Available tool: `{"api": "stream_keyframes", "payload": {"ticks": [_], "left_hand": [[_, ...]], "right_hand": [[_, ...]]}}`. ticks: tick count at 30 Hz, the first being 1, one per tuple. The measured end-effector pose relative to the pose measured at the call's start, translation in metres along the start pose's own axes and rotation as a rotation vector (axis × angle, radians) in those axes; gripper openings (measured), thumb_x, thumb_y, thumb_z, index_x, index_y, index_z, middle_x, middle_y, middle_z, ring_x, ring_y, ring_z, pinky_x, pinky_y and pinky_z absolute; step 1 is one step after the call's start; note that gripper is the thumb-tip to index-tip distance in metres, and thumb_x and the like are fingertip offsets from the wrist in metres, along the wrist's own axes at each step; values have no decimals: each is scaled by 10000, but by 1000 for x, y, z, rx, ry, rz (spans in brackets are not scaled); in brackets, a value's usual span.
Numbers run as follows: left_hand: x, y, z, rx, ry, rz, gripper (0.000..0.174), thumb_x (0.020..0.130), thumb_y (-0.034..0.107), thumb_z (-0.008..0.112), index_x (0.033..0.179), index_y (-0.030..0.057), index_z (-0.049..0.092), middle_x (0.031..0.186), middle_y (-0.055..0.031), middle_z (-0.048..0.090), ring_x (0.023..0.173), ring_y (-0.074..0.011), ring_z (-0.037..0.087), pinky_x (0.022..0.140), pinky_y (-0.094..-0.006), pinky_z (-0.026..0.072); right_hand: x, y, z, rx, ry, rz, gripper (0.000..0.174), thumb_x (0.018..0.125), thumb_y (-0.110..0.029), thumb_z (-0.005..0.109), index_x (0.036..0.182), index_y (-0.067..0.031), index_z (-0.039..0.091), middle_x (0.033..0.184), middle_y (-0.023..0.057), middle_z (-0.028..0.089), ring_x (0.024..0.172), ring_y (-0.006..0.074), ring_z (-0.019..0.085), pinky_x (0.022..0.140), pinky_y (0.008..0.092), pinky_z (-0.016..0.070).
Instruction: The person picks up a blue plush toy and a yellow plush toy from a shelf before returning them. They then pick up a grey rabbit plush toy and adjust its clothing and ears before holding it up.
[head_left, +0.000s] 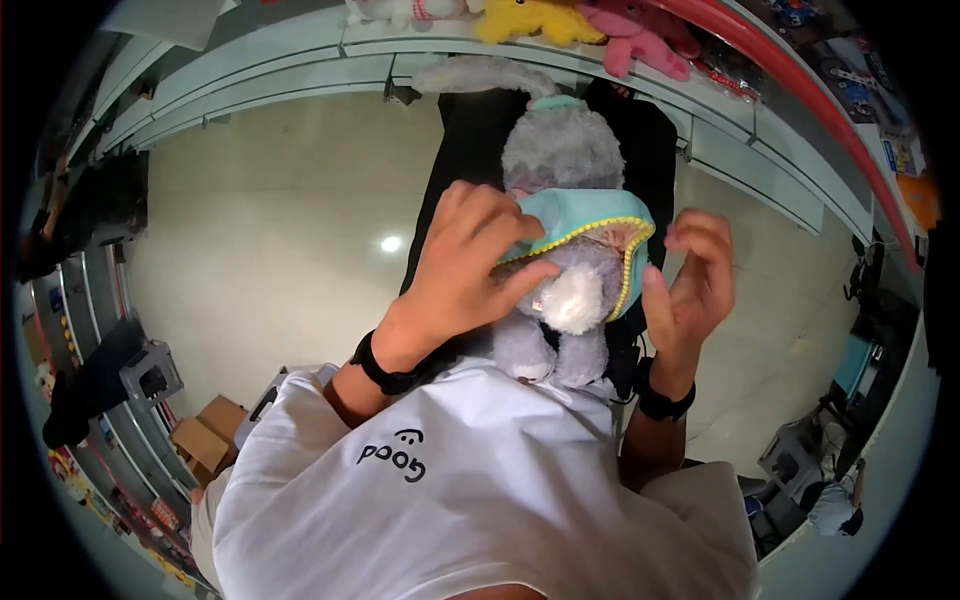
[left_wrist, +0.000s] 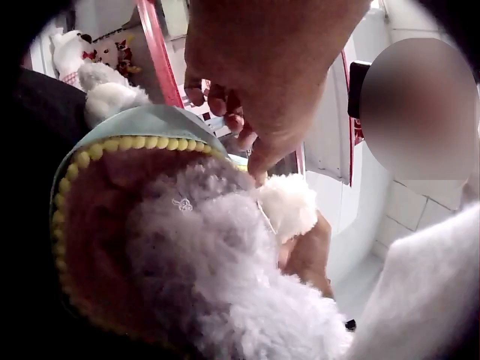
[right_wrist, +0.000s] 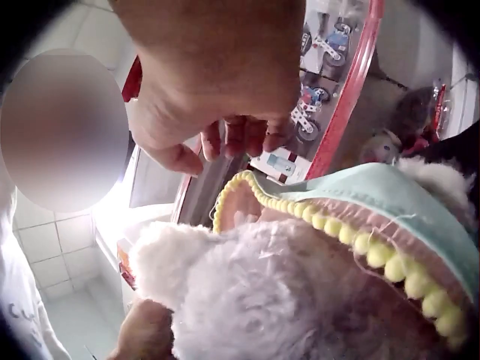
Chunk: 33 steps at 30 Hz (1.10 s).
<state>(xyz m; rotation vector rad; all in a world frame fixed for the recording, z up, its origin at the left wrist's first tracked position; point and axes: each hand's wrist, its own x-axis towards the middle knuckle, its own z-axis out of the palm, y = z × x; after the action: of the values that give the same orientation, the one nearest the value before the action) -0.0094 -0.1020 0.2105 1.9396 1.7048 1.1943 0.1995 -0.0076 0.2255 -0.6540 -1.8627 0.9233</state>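
A grey plush rabbit [head_left: 562,145] lies with its white fluffy tail [head_left: 574,300] facing up and its legs toward the person. Around its middle sits a mint-green garment [head_left: 590,208], its edge trimmed with yellow pompoms and its pinkish lining showing. The left hand [head_left: 465,255] is over the garment's left side, fingers bent and thumb apart from them, the thumb reaching toward the tail. Just off the garment's right edge, the right hand [head_left: 698,280] is raised with loosely bent fingers and nothing between them. In the right wrist view the pompom trim [right_wrist: 360,244] stands away from the fur.
A black surface [head_left: 650,150] lies under the rabbit. White shelves [head_left: 300,85] curve along the far side, bearing a yellow plush toy [head_left: 540,20] and a pink plush toy [head_left: 640,38]. Cardboard boxes [head_left: 208,435] stand on the floor at the left.
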Motion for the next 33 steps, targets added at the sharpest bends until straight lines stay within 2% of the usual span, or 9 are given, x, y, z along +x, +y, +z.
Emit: {"api": "stream_keyframes", "payload": {"ticks": [2,9,15,21,25,27,28,30,33], "left_hand": [[6,1,4,33,-22,-45,330,638,167,800,878,47,607,914,-93,567,827,-284,504,719,-355,414],[8,-11,15,-11,-13,-84,211,717,72,726,877,16,600,834,-101,596,766,-281,531,696,-339,440],[11,-6,5,-632,-73,-591,70,899,38,553,935,-20,569,812,2,575,753,-35,498,644,-195,416],[19,-9,12,-768,2,-618,114,890,70,545,937,-31,570,751,-34,563,693,-63,504,609,-221,419],[19,-8,3,-994,-15,-666,115,890,88,551,936,-13,584,747,-14,567,683,-66,508,595,-216,411],[14,-13,-11,-1109,-204,-709,112,851,105,622,899,6,599,729,-12,577,639,-68,509,557,-224,405],[14,-9,-19,-1109,-206,-713,112,851,105,622,899,6,599,729,-12,577,639,-68,509,557,-224,405],[14,5,-37,-796,-482,-260,144,797,127,696,853,29,606,671,-24,575,559,-95,507,504,-250,381],[3,8,-43,-750,-815,-182,192,752,140,762,846,35,631,710,-58,621,555,-208,556,512,-284,408]], "right_hand": [[3,7,6,-84,-15,-23,259,679,53,623,922,24,538,926,161,531,810,222,513,710,296,423],[0,21,15,-126,-14,265,243,756,37,633,990,16,572,894,86,589,753,153,558,719,255,449],[4,12,17,167,109,579,205,823,66,583,1024,28,577,927,62,620,816,99,584,747,221,457],[13,17,13,514,134,664,236,813,78,559,1045,35,559,935,84,623,841,112,591,763,216,453],[16,20,-3,928,-61,757,270,783,43,594,1049,42,550,920,100,627,835,125,601,750,213,451],[12,18,-13,1028,-114,765,283,772,33,608,1048,46,548,897,104,634,811,131,609,728,214,455],[3,12,-23,995,-289,738,299,760,34,626,1048,46,549,864,102,641,782,141,618,698,219,460],[3,-7,-30,799,-638,633,345,732,60,663,1057,44,547,779,91,651,694,148,632,608,224,459],[1,-7,-28,712,-877,564,305,693,26,718,957,60,571,776,130,660,655,175,646,608,245,504]]}}
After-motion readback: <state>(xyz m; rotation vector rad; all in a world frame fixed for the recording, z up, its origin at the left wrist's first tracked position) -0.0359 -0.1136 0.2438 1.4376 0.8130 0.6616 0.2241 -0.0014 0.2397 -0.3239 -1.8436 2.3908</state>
